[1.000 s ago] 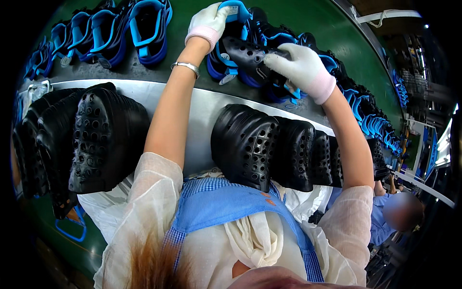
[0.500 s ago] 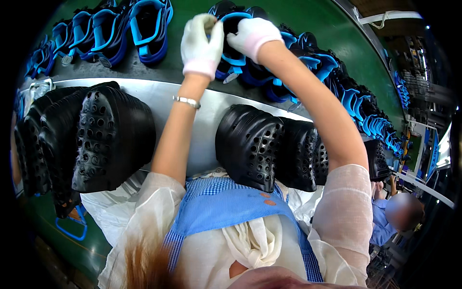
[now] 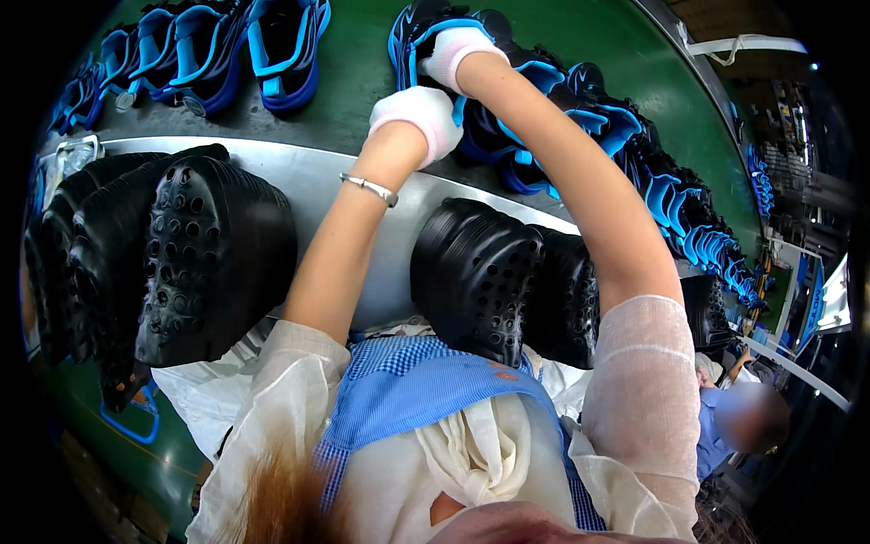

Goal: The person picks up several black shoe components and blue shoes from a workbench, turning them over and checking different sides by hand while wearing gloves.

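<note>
A black and blue sneaker (image 3: 400,50) stands at the far middle of the green work surface, its bright blue collar facing me. My left hand (image 3: 419,116), in a white glove with a pink cuff, is closed at the heel end of this sneaker; its fingertips are mostly hidden. Farther up, my right hand (image 3: 460,56), gloved the same way, reaches into the shoe's opening. The sneaker's collar and the hand itself hide its fingers, so their grip does not show.
More sneakers (image 3: 288,54) stand in rows at the far left and along the right (image 3: 625,127). Nearer me, stacks of black, hole-dotted pieces (image 3: 213,263) flank my forearms, another stack (image 3: 476,281) at right, by a metal ledge (image 3: 362,263). A person (image 3: 716,426) is at far right.
My left hand has moved nearer and to the right, down to the sneaker's heel. My right hand has dipped into the shoe opening. The sneaker's toe has shifted slightly left.
</note>
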`<state>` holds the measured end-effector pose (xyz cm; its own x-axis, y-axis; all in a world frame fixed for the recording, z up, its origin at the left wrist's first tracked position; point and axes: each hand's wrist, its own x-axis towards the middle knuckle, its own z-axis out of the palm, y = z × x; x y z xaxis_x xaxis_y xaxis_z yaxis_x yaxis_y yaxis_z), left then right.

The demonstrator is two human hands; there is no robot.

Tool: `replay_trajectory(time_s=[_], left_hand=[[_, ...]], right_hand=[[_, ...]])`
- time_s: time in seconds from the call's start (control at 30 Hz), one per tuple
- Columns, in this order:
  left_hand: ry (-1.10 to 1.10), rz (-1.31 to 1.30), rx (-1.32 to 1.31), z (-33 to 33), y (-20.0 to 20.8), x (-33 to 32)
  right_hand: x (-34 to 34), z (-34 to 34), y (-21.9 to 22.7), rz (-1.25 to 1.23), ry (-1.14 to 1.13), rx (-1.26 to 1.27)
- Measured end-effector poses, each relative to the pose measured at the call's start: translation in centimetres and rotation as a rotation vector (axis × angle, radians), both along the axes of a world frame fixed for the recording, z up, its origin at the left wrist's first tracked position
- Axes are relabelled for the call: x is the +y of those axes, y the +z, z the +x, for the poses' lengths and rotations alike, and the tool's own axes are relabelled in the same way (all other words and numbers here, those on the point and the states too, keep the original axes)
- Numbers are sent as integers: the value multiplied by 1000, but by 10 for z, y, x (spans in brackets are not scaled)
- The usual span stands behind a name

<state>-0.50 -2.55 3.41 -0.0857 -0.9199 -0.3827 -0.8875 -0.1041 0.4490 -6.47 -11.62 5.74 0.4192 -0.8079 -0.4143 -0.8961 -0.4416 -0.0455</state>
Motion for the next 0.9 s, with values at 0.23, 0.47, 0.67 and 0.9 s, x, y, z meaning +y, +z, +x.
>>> replay_trajectory(time_s=[0.23,0.47,0.67,0.9], left_hand=[[-2,163,-58,1,10,-13],[65,69,14,12,0,2],[68,265,62,7,5,-12],[65,139,-27,8,-5,-4]], right_hand=[[-10,-3,-36,-172,100,-14],[30,17,20,-147,142,215],[5,-1,-14,-249,-22,-231],[75,-84,73,-429,640,-319]])
